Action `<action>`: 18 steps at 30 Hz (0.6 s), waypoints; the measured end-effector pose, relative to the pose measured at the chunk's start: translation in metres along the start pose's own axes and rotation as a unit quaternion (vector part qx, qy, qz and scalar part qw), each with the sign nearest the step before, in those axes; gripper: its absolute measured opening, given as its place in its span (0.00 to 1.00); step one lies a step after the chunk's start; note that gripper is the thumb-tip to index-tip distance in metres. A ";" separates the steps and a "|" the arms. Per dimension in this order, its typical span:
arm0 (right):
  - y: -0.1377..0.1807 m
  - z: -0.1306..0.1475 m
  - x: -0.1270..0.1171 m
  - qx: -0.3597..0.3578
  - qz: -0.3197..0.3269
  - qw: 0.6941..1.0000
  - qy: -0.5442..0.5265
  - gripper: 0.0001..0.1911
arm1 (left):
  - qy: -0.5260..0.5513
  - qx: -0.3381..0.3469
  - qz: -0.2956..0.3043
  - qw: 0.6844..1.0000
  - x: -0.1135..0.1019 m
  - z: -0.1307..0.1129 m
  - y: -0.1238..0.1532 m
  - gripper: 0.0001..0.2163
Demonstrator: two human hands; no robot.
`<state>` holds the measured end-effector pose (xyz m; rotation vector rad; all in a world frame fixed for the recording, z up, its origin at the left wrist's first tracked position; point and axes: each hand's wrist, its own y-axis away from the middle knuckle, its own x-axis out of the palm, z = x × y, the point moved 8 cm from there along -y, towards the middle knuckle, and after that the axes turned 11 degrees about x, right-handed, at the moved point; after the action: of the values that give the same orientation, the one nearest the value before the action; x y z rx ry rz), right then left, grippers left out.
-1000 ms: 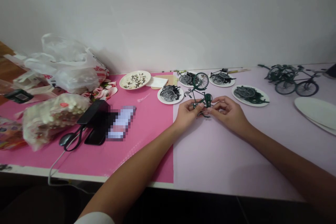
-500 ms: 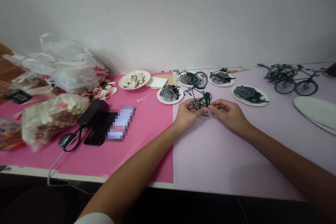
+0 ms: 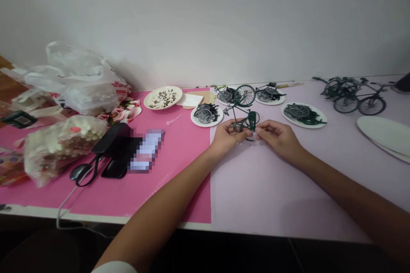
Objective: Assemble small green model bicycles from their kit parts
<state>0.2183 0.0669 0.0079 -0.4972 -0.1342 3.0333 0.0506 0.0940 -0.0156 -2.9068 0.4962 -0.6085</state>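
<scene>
A dark green miniature bicycle [image 3: 243, 113] is tilted up above the lilac part of the table, one spoked wheel raised at its top. My left hand [image 3: 228, 138] grips its lower frame between thumb and fingers. Close against the bicycle's lower right end is my right hand [image 3: 275, 138], thumb and fingertips pinched together. What lies in that pinch is too small to make out. Behind the hands, white plates hold small model parts: grey wheels on the left plate [image 3: 193, 121], and grey wheels with green frame pieces on the right plate [image 3: 306, 124].
Several more toy bicycles [image 3: 373, 104] stand at the back right, near stacked white plates [image 3: 384, 132]. At the back is a bowl [image 3: 147, 103] of small pieces. Plastic bags [image 3: 86, 89], a black box [image 3: 112, 138] and a phone [image 3: 147, 149] with a blurred screen lie left.
The bicycle has turned slightly in my left hand, so its raised wheel shows wider. My right fingertips have shifted a little at its lower end. The view has moved slightly.
</scene>
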 end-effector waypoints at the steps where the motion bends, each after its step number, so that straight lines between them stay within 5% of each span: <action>1: 0.000 0.000 0.000 0.000 0.001 1.000 -0.003 0.19 | 0.001 0.000 0.002 1.000 0.000 0.000 0.000 0.30; 18: 0.001 0.004 0.003 0.012 0.009 1.000 -0.023 0.21 | -0.001 0.006 0.020 1.000 0.002 -0.006 -0.001 0.33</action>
<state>0.2140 0.0657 0.0106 -0.4287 -0.0969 3.0607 0.0502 0.0939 -0.0096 -2.8789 0.5480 -0.6021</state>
